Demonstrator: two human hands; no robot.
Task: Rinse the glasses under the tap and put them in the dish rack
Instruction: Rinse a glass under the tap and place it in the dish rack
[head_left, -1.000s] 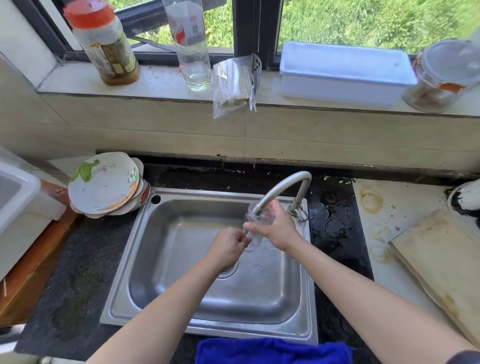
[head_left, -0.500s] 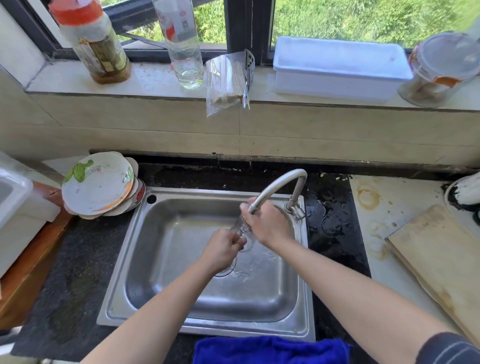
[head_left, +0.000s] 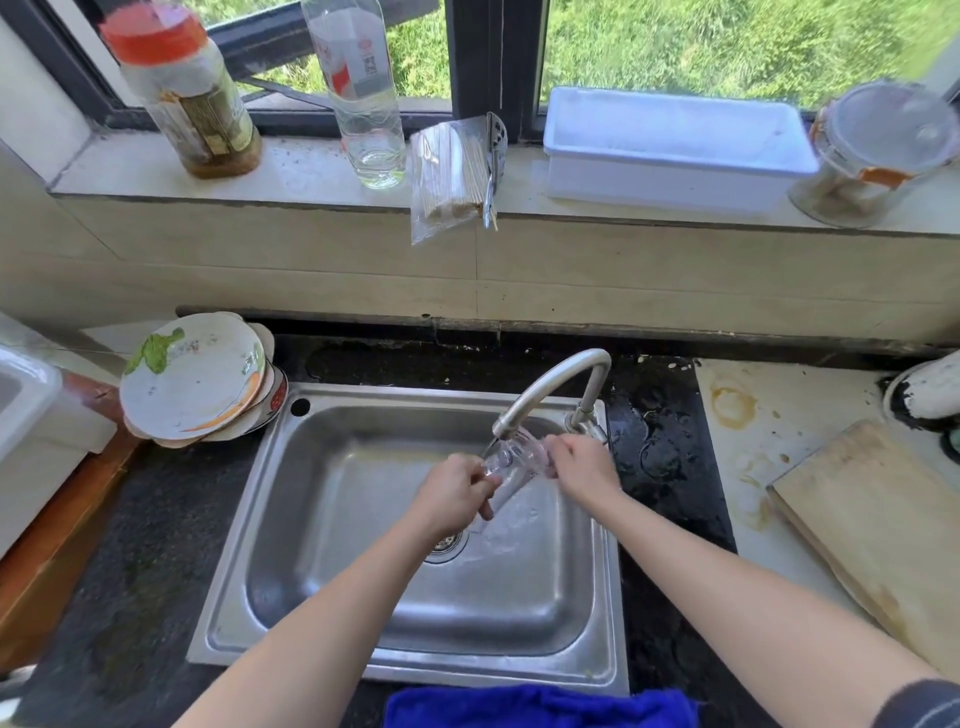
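Note:
A clear drinking glass (head_left: 511, 464) lies tilted on its side just under the spout of the curved metal tap (head_left: 551, 383), over the steel sink (head_left: 332, 519). Water runs from the spout onto it. My left hand (head_left: 453, 496) grips the glass's lower end, fingers curled round it. My right hand (head_left: 584, 467) holds the upper end near the rim. Both hands are above the sink drain (head_left: 445, 545). A white rack or tub (head_left: 26, 395) shows at the far left edge, mostly cut off.
A stack of plates (head_left: 195, 379) leans at the sink's back left corner. A wooden board (head_left: 883, 525) lies on the right counter. Jars, a bottle (head_left: 363, 93), a bag of sticks and a white box (head_left: 670, 150) line the windowsill. A blue cloth (head_left: 540, 706) lies at the front edge.
The glass has turned from nearly upright to lying sideways under the spout. My right hand has slid off the glass's top to its right end. My left hand keeps its grip.

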